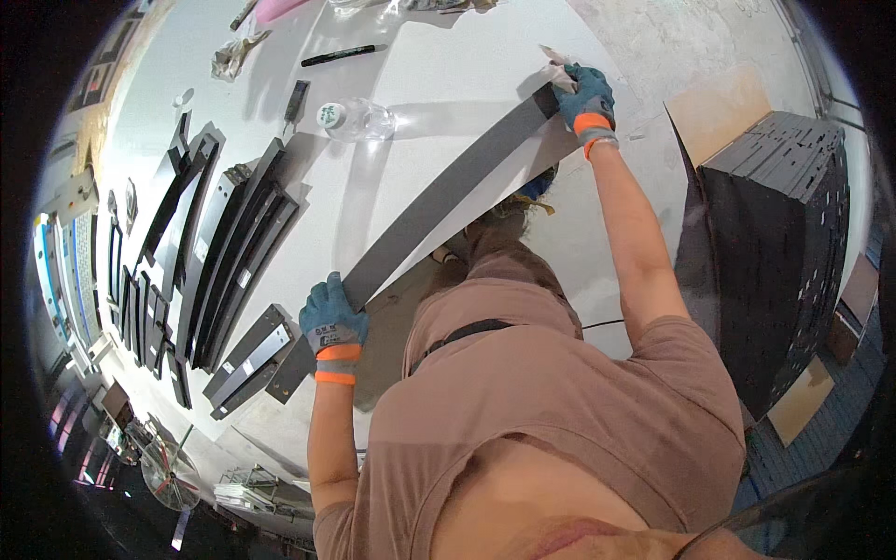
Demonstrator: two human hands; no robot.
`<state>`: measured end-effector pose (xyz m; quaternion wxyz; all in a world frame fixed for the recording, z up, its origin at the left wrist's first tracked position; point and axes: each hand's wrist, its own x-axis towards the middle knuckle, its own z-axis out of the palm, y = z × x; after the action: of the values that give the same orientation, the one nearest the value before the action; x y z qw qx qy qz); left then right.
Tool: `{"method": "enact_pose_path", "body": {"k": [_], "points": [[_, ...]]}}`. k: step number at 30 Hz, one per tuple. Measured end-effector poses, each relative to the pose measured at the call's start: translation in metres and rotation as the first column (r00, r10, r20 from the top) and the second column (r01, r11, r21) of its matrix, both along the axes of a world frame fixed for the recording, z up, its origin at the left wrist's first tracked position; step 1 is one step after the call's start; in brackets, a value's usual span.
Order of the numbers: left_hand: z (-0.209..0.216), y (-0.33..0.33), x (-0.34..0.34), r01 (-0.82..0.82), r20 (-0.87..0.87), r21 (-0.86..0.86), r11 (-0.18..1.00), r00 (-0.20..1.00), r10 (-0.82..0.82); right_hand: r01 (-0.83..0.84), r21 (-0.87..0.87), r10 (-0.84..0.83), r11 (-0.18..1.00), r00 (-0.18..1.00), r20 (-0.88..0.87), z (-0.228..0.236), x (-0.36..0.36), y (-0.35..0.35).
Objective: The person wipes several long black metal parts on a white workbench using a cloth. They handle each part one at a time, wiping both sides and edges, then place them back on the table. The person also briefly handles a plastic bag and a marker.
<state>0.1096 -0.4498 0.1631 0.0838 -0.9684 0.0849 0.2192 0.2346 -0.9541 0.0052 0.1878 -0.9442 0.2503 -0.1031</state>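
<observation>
dark flat strip (453, 191): slants along the near edge of the white table (467, 65), low end toward the left of the view, far end toward the upper right. it spans the gap between the two gloved hands.

left hand (333, 319): blue-grey glove, orange band at the cuff; fingers closed over the strip toward its lower end. a dark piece shows below the wrist; cannot tell if it is the same strip continuing, as the glove covers the join.

right hand (588, 98): matching glove; fingers bunched and gripping a crumpled pale cloth (563, 77), held against the strip's upper end.

on the table: clear bottle (364, 121) with a pale cap, lying on its side beyond the strip; black marker (338, 56) farther off; crumpled wad (235, 59) left of the marker. group of long dark strips (238, 266) to the left, side by side, some overlapping.

right of the person: tall stack of dark pieces (770, 243), closely layered.
</observation>
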Motion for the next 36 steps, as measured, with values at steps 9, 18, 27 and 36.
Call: {"method": "enact_pose_path", "body": {"k": [9,18,27,36], "points": [[-0.004,0.004,-0.007,0.035,0.042,-0.002,0.999,0.998,-0.035,0.082,0.288,-0.021,0.954,0.978,-0.210,-0.007,0.027,-0.063],[-0.011,0.009,-0.008,0.048,0.032,-0.008,0.999,0.998,-0.047,0.053,0.326,0.034,0.944,0.966,-0.256,0.010,0.025,-0.058],[-0.016,0.015,-0.011,0.062,0.034,-0.021,0.998,0.998,-0.062,0.113,0.296,-0.032,0.948,0.963,-0.268,0.006,0.025,-0.052],[-0.007,0.009,-0.004,0.040,-0.006,-0.024,0.999,0.999,-0.040,0.140,0.215,-0.068,0.967,0.947,-0.314,0.014,0.030,-0.050]]}}
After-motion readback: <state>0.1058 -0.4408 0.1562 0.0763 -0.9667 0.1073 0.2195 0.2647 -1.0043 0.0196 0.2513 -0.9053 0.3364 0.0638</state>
